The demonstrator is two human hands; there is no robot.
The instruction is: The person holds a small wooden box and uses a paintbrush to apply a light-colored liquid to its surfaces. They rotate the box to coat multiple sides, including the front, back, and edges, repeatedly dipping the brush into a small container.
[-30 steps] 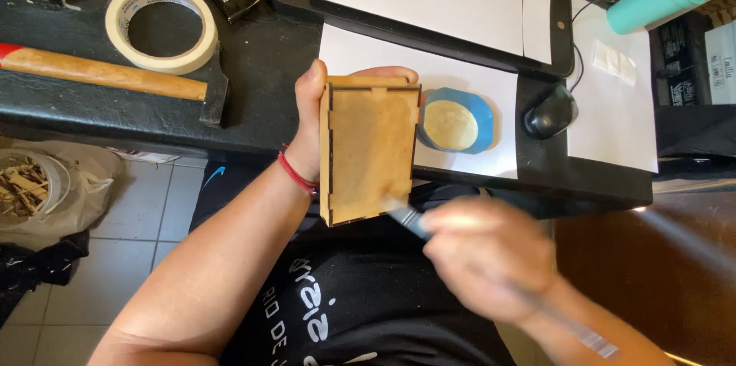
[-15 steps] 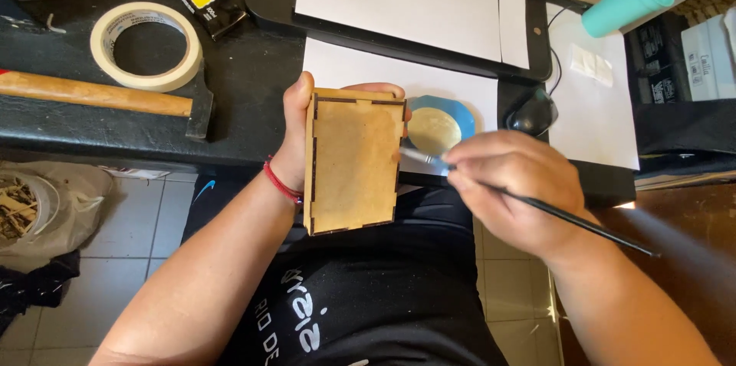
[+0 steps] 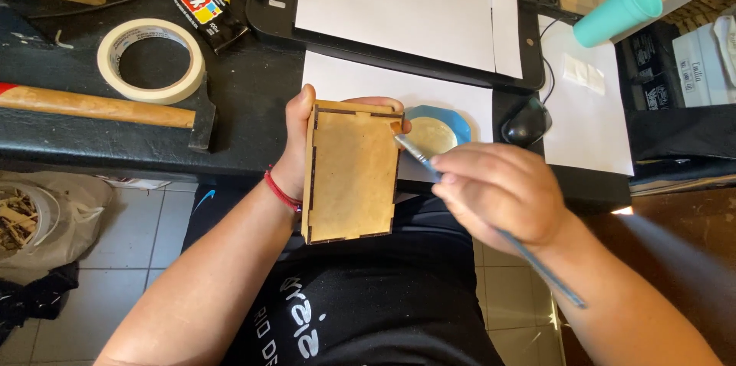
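Our left hand (image 3: 295,153) grips the wooden box (image 3: 351,170) above our lap, its flat side up so that the brush (image 3: 418,157), pinched by our right hand (image 3: 498,193), reaches its top corner.

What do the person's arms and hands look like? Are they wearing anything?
Both arms are bare, with no sleeves showing and no gloves. The left hand has a thin red cord bracelet round its wrist. The right hand wears nothing: no ring, watch or band in view.
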